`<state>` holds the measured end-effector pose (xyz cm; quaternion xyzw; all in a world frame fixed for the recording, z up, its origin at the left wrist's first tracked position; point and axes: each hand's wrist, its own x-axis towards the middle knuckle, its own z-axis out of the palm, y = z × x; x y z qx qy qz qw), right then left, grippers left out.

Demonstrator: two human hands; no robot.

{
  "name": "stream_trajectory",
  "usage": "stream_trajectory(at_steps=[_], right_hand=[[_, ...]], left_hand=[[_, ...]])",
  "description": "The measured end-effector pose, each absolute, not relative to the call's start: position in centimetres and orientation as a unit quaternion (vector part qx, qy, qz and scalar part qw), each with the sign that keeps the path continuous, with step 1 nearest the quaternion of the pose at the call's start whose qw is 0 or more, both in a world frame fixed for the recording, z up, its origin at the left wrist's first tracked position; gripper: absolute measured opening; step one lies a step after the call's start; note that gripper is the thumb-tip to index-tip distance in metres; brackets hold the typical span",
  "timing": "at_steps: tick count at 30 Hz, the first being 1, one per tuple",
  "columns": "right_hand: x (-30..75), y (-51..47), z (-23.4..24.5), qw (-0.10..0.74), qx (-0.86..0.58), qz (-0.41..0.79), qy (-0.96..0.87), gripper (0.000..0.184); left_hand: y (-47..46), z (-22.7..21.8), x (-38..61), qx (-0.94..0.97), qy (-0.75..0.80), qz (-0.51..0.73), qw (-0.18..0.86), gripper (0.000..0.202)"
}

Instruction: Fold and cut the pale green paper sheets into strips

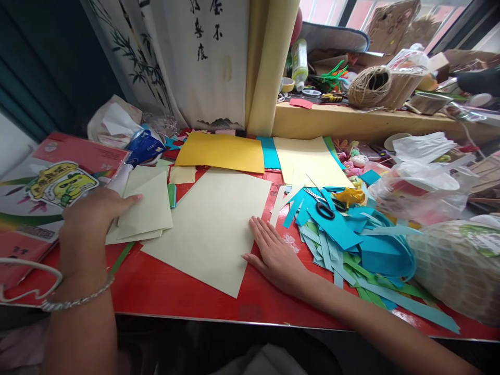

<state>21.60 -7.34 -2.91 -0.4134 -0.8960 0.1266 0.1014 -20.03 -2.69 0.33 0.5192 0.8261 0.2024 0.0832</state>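
A large cream paper sheet (211, 229) lies at an angle on the red tabletop. My right hand (275, 255) rests flat on its right edge, fingers stretched out. My left hand (94, 211) is at the left, between a pink and white printed packet (84, 153) and some smaller cream paper pieces (146, 200) in a loose stack. Its thumb reaches out over these pieces; the other fingers are mostly hidden. A whitish object (120, 178) shows just beyond that hand, its kind unclear. Black-handled scissors (324, 209) lie on blue paper scraps to the right.
Yellow paper (221, 151) and another cream sheet (308, 159) lie at the back. Blue and green paper strips (351, 250) pile up at right, beside a netted bag (457, 265). A blue tissue pack (144, 146) stands back left. Twine (369, 88) sits on the cluttered ledge.
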Motion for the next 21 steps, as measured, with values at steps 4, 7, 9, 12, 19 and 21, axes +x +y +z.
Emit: stream_trajectory(at_steps=[4,7,9,12,19,21], right_hand=[[21.7,-7.3,-3.1,0.109,-0.413,0.124,-0.896,0.071],[21.6,-7.3,-3.2,0.101,-0.415,0.125,-0.895,0.073],[21.6,-7.3,-3.3,0.095,-0.417,0.131,-0.894,0.074],[21.5,-7.3,-3.3,0.094,-0.418,0.138,-0.893,0.075],[22.2,-7.1,-2.0,0.215,-0.4,0.198,-0.869,0.062],[22.8,-6.7,-1.0,0.286,-0.393,0.205,-0.85,0.063]], left_hand=[[-3.4,1.6,-18.4,0.423,0.898,0.037,0.113,0.109],[-3.3,3.2,-17.1,0.426,0.897,-0.016,0.122,0.101],[-3.2,4.3,-16.4,0.433,0.891,-0.05,0.123,0.088],[-3.5,5.7,-15.2,0.451,0.887,-0.043,0.09,0.068],[-6.0,8.9,-11.6,0.518,0.842,0.11,-0.099,0.052],[-6.6,9.6,-10.2,0.537,0.815,0.186,-0.107,0.043]])
